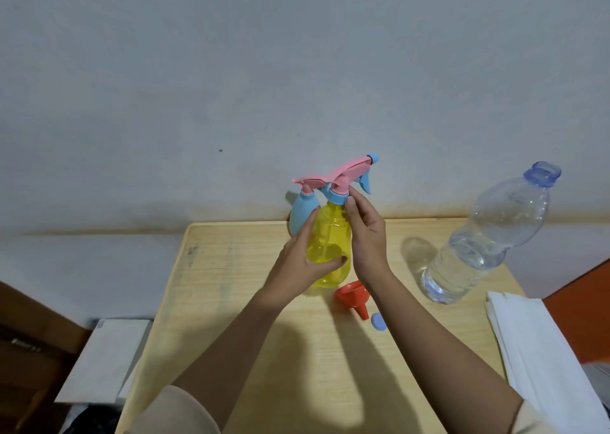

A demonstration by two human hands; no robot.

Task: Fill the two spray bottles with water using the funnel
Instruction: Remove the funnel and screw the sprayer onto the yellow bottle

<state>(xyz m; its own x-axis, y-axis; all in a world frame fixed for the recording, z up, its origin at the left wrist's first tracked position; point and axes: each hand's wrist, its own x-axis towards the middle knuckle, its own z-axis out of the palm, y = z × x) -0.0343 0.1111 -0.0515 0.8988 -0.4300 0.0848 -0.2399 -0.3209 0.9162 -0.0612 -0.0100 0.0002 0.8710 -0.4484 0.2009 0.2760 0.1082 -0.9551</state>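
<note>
Head view: left hand (298,262) wraps the yellow spray bottle (330,245) round its body, bottle upright over the wooden counter (231,301). Right hand (366,232) pinches the blue collar (337,197) under the pink trigger head (350,169). 2nd spray bottle, blue (302,216), stands just behind, w/ head on. Orange funnel (353,296) lies on its side near a blue cap (378,321). Uncapped water bottle (482,242) stands at right, approx half full.
</note>
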